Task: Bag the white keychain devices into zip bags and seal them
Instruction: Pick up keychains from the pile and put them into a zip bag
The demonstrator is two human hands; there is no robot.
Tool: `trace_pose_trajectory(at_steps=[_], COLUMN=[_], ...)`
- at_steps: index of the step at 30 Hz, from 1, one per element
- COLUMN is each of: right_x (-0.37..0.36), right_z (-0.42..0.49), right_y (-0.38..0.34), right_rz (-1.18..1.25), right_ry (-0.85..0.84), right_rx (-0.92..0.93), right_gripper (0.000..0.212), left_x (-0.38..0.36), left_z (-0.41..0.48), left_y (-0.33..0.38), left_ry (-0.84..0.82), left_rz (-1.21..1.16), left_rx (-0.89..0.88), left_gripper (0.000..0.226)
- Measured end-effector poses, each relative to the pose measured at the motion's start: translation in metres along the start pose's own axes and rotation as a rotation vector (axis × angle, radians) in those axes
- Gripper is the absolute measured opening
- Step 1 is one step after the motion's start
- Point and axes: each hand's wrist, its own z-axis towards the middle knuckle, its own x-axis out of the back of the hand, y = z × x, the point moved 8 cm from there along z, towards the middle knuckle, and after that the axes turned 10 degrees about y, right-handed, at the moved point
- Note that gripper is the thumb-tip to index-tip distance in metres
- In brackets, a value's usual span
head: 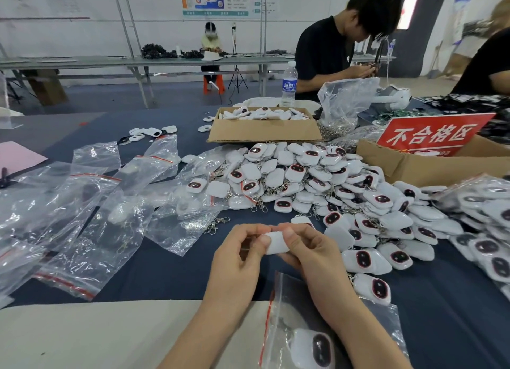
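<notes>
Above the dark blue table cloth, my left hand [239, 254] and my right hand [303, 248] together pinch one white keychain device [276, 243], plain side up. Whether a zip bag is around it I cannot tell. A big heap of white keychain devices [345, 192] with dark oval faces lies to the right of my hands. A sealed zip bag [317, 338] with a red strip holds one device below my right forearm. Several zip bags [91, 219] lie spread on the left, some with devices inside.
An open cardboard box [263, 130] of white devices stands behind the heap. A second carton with a red sign [430, 136] stands at right. More bagged devices [485, 211] pile at the far right. A water bottle [289, 84] and a person in black sit across the table.
</notes>
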Motion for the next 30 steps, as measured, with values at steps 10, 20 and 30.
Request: trace_pose_trajectory(at_steps=[10, 20, 30], right_x=[0.007, 0.007, 0.015], right_z=[0.007, -0.001, 0.005], right_y=[-0.004, -0.015, -0.004], right_rz=[-0.055, -1.102, -1.099], right_ry=[0.009, -0.045, -0.061], right_rx=[0.053, 0.388, 0.244], right_gripper=[0.032, 0.028, 0.05], left_x=[0.004, 0.025, 0.006], left_z=[0.004, 0.003, -0.016], left_y=[-0.004, -0.012, -0.014], left_ry=[-0.105, -0.356, -0.571], left_rz=[-0.09, 0.14, 0.273], left_rx=[0.053, 0.156, 0.226], left_gripper=[0.024, 0.015, 0.037])
